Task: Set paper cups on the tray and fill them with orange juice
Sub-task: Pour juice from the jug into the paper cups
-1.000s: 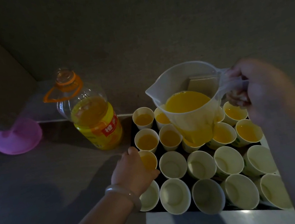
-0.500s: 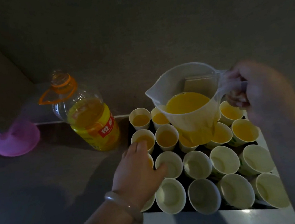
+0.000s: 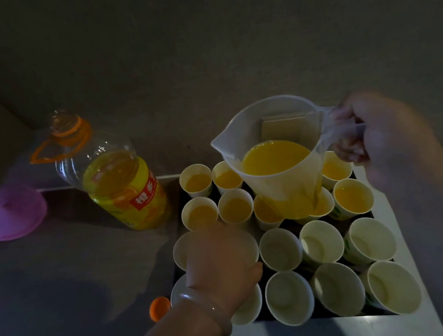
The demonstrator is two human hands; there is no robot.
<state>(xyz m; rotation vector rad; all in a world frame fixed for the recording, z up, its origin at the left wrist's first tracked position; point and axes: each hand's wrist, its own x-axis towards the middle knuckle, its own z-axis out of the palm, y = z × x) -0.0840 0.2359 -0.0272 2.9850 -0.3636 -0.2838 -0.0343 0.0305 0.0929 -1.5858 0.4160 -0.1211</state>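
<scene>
Here, the right hand (image 3: 379, 143) grips the handle of a jug (image 3: 280, 177) of juice, held over filled cups (image 3: 197, 183) at the tray's (image 3: 345, 325) rear. The left hand (image 3: 221, 262) curls round an empty cup (image 3: 182, 252) at the tray's left edge; a bottle (image 3: 122, 188) stands just beside.

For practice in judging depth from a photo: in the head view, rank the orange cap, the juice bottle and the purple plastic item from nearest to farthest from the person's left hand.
Measured from the left hand:
1. Orange cap: lying just left of the wrist.
2. Juice bottle: farther back and to the left, standing upright.
3. Purple plastic item: at the far left edge of the view.
</scene>
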